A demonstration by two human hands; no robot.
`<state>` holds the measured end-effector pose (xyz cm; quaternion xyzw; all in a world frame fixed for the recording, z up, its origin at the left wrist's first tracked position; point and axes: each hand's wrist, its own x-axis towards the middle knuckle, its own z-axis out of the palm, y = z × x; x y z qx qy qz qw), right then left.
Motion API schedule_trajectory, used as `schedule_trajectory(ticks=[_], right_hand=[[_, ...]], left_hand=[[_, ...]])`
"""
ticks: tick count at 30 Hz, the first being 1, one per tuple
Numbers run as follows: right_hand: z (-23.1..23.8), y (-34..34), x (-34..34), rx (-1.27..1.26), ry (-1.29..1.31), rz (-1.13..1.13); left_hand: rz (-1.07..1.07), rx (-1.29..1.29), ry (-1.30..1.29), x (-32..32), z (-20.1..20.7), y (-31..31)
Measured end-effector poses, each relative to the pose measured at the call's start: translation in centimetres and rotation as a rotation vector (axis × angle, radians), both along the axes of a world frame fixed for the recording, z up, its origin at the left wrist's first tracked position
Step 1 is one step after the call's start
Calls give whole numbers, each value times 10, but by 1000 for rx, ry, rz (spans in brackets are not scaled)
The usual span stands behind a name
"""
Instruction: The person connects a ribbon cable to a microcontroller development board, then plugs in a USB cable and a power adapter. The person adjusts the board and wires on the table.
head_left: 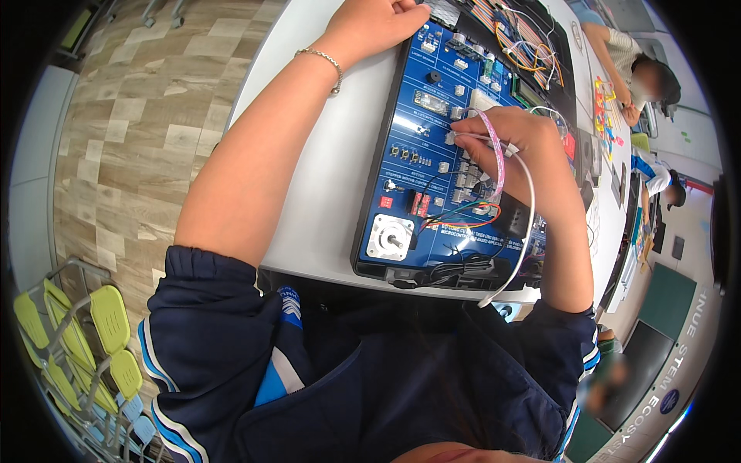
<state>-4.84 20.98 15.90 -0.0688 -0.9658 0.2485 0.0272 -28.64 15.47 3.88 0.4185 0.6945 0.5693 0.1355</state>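
Right hand (513, 135) is pinching a white plug (450, 138) between its fingers, blue board (417, 174) lying beneath them. Left hand (386, 25) is sitting ahead-left of them; cannot tell whether it is holding anything.

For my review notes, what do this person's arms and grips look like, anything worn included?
The left grip and right grip are bare, ungloved hands. A silver-toned chain bracelet circles the left wrist; none shows on the right. The left sleeve and right sleeve are dark navy, striped white and light blue along the outer side.
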Motion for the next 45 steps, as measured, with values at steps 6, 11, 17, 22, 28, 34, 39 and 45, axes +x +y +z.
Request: schedule_trajectory(ticks=[6, 11, 17, 22, 28, 34, 39, 45], right_hand=[[0, -1, -1, -5, -1, 19], [-3, 1, -1, 15, 21, 59], [2, -7, 1, 92, 8, 68], [-4, -4, 2, 133, 68, 99], [-8, -1, 3, 105, 110, 71], [-2, -4, 3, 57, 74, -43], [0, -8, 3, -3, 39, -87], [0, -9, 2, 0, 26, -94]], left_hand=[[3, 14, 3, 1, 1, -1], [9, -2, 14, 1, 1, 0], [7, 2, -3, 1, 1, -1], [9, -9, -1, 1, 2, 0], [4, 5, -12, 1, 0, 1], [9, 13, -18, 2, -1, 1], [8, 16, -1, 1, -1, 1], [4, 6, -10, 3, 3, 1]])
